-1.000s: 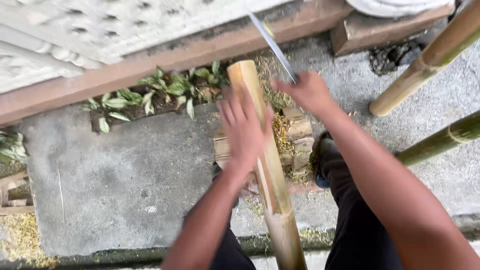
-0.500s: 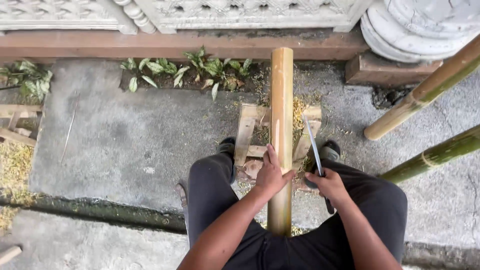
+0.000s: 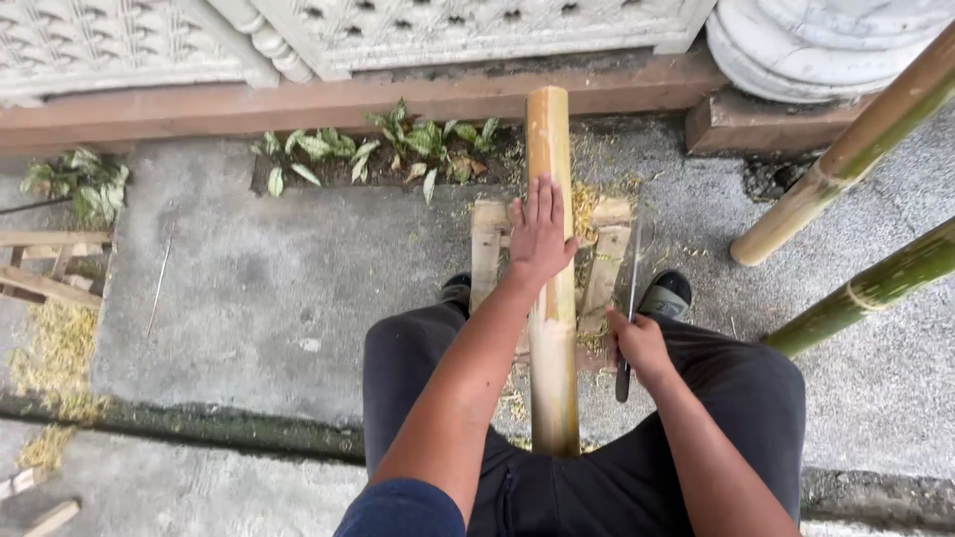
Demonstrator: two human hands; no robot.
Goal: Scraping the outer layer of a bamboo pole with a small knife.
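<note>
Bamboo pole (image 3: 553,328) runs straight away from the person, near end between the knees, far end out past the wooden block stand (image 3: 489,249) toward the strip of green plants (image 3: 398,149). Long axis: near-to-far, almost vertical in the head view, resting on the stand.

Left hand (image 3: 540,234) lies flat on top of the pole, about mid-length. Fingers (image 3: 542,199) are straight, slightly spread, pointing along the pole's axis toward the far end; thumb hangs over the right side. It is a press, not a wrap. The pole carries on beyond the fingertips and back under the wrist.

Right hand (image 3: 642,343) sits just right of the pole, not touching it, nearer the body than the left. Its fingers are curled tight round the handle of a long knife (image 3: 631,298). Blade points away from the person, roughly parallel to the pole, just beside it on the right, with the edge turned where I cannot tell.

So the left hand is on the pole and the right is close alongside with the blade. Pale shavings (image 3: 587,199) lie on the stand right of the left fingers. Two more bamboo poles (image 3: 846,159) lean well off to the right, clear of both hands. Concrete floor (image 3: 249,288) below.
</note>
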